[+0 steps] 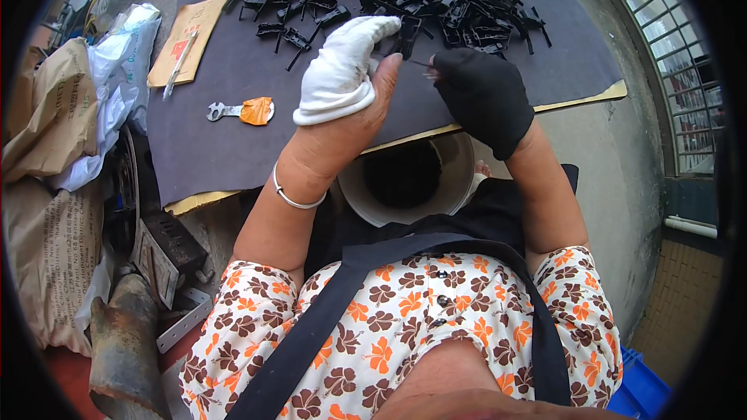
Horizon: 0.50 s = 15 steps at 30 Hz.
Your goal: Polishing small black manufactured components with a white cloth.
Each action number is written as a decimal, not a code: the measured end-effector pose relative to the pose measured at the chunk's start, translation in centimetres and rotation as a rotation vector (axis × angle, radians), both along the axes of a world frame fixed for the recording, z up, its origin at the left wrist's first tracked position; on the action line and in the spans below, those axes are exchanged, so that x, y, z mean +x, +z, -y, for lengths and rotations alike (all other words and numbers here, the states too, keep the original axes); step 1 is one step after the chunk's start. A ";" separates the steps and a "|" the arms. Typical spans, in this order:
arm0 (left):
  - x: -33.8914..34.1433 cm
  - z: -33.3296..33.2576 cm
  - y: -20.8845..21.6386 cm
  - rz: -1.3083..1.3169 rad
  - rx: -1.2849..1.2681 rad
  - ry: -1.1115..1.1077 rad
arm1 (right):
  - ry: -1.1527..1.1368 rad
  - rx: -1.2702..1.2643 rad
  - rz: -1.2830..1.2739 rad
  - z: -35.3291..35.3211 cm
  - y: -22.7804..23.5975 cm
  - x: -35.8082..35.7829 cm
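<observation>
My left hand [342, 74], in a white glove with the thumb bare, is closed on a small black plastic part [409, 33] at the near side of the heap. Close by on its right, my right hand [484, 97] wears a black glove and is closed around a thin dark rod-like piece [419, 62], whose tip points toward the plastic part. Whether the rod touches the part cannot be made out. A large heap of similar black plastic parts [467, 0] spreads over the far side of the dark-topped table [249, 70].
Below the table edge stands a pale bucket [464, 167] with dark contents. On the table's left lie an orange-wrapped wrench [223, 112], a brown paper pad [206, 23] and a pen [184, 58]. Paper sacks [58, 101] and a rusty metal pipe [128, 342] crowd the left.
</observation>
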<state>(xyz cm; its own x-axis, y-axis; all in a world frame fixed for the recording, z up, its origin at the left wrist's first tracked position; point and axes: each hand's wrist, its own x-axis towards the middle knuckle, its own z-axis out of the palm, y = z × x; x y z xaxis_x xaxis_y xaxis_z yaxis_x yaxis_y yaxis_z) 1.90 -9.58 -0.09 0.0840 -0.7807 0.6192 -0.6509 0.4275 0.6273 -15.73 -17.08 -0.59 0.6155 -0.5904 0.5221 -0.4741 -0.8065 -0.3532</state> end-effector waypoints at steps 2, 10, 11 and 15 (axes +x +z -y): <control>-0.3 0.0 -0.1 0.143 0.039 0.105 | 0.078 -0.093 -0.330 -1.4 1.6 0.3; -1.4 -0.5 0.2 -0.491 0.366 -0.293 | 0.236 0.527 0.338 -1.2 0.3 0.1; -1.4 -0.6 0.4 -0.582 0.437 -0.390 | 0.235 0.714 0.447 -1.1 0.1 0.2; -1.5 -0.3 -0.6 -0.423 0.384 -0.355 | 0.190 0.904 0.479 -1.0 0.7 0.3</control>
<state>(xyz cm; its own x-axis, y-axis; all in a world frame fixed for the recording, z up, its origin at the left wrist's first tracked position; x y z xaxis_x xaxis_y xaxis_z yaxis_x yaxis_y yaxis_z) 0.45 -9.30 -0.71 -0.0437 -0.9640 0.2623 -0.1771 0.2659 0.9476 -15.45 -16.12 0.09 0.5842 -0.7982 0.1469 -0.0182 -0.1938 -0.9809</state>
